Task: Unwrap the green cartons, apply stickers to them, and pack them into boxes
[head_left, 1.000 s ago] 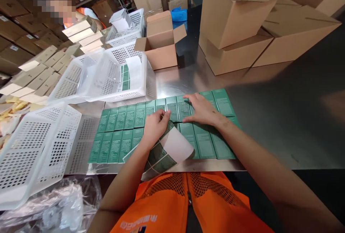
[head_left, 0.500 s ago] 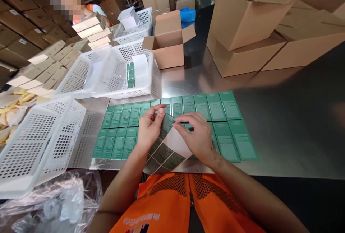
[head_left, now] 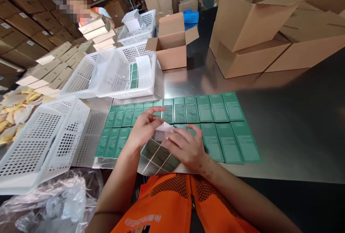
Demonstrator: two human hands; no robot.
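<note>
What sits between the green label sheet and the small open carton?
Head view: only bare steel table lies between the label sheet and the open carton; the white basket sits beside that gap.

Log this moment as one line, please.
left hand: pinching label sheet | right hand: peeling sheet corner | green labels: rows on steel table

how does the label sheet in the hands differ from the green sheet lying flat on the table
The sheet in the hands is curled up with its white backing showing, while the flat sheet lies face up. The held one looks dull and dark, the flat one bright green. Left hand and right hand grip only the curled one. Both carry rows of rectangular labels.
</note>
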